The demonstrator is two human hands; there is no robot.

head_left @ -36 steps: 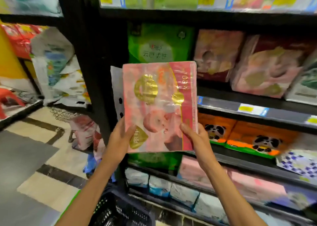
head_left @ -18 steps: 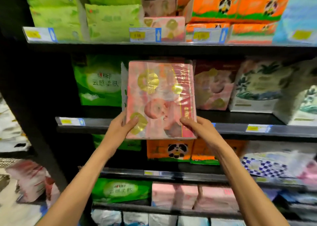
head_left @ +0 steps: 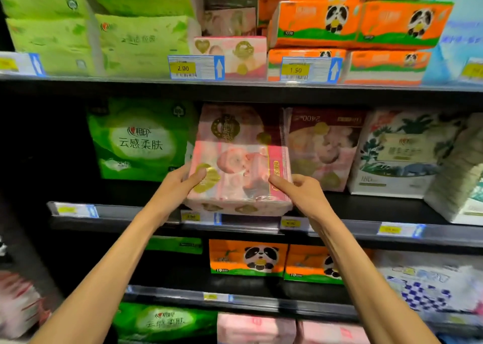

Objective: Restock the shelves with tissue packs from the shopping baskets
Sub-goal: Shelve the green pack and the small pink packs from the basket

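Observation:
A pink tissue pack with gold seals and a red side stripe is held between both hands at the middle shelf. Its upper part is inside the shelf opening, tilted back, between a green pack and a dark-red-and-pink pack. Its bottom edge hangs over the shelf's front rail. My left hand grips the pack's lower left corner, thumb on the front face. My right hand grips the lower right corner, thumb on the red stripe. No shopping basket is in view.
The top shelf holds light-green packs, a small pink pack and orange panda packs. White leaf-print packs stand right of the slot. Lower shelves carry orange panda packs, green and pink packs. Price tags line the rails.
The view rose from the floor and basket to the shelves. Both hands carried the pink pack up and forward, and its top went from in front of the shelf into the middle shelf opening.

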